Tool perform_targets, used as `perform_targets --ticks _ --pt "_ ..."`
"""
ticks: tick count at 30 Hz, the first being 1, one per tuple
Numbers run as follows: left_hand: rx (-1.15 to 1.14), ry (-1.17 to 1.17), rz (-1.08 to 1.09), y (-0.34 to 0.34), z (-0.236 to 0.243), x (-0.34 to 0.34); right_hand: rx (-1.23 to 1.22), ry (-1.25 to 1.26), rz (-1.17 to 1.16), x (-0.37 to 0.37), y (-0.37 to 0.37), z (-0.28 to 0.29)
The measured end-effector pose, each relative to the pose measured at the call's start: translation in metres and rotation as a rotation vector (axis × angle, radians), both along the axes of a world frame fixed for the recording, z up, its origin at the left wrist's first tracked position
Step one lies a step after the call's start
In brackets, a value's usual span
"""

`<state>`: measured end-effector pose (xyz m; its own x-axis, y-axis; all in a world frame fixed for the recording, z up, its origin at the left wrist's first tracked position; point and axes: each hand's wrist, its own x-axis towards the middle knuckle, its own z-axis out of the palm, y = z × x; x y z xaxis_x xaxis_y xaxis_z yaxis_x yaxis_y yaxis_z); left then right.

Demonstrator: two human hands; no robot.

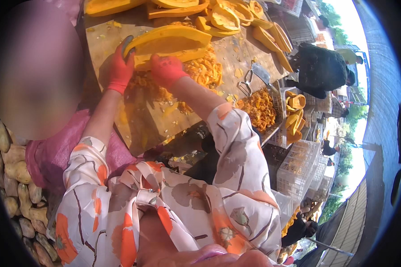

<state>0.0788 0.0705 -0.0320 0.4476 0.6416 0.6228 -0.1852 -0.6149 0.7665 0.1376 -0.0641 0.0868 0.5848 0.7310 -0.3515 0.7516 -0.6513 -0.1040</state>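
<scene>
A long, hollowed squash half (pixel 169 41) lies cut side up on the wooden board (pixel 142 127). My left hand (pixel 120 66), in a red glove with dark fingertips, grips its left end, the thumb over the rim. My right hand (pixel 167 70), also red-gloved, is closed like a fist at the near rim; its fingers are turned away, so I cannot make out what they hold. Stringy orange pulp with seeds (pixel 205 69) is heaped under and beside the squash half.
More squash halves (pixel 225 18) lie along the board's far side. A broad metal blade (pixel 260 72) and a looped handle (pixel 245 83) rest at its right edge. Beyond are a pulp-filled crate (pixel 259 109) and white crates (pixel 297 167). Whole squashes (pixel 20 171) pile at left, beside pink sacking (pixel 53 160).
</scene>
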Motion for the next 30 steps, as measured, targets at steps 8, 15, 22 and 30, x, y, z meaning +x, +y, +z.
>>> perform_targets --ticks 8,15,22,30 --pt "-0.405 0.342 -0.228 0.017 0.013 -0.005 0.272 0.23 0.198 -0.067 -0.07 -0.029" --pt "-0.918 0.597 -0.407 0.035 0.038 -0.01 0.346 0.281 0.099 -0.041 -0.136 -0.01" --pt "-1.056 0.566 -0.392 -0.001 0.101 -0.056 0.419 0.392 0.322 -0.066 -0.152 0.009" --pt "-1.203 0.584 -0.575 -0.063 0.14 -0.004 0.428 0.446 0.433 -0.077 -0.175 0.036"
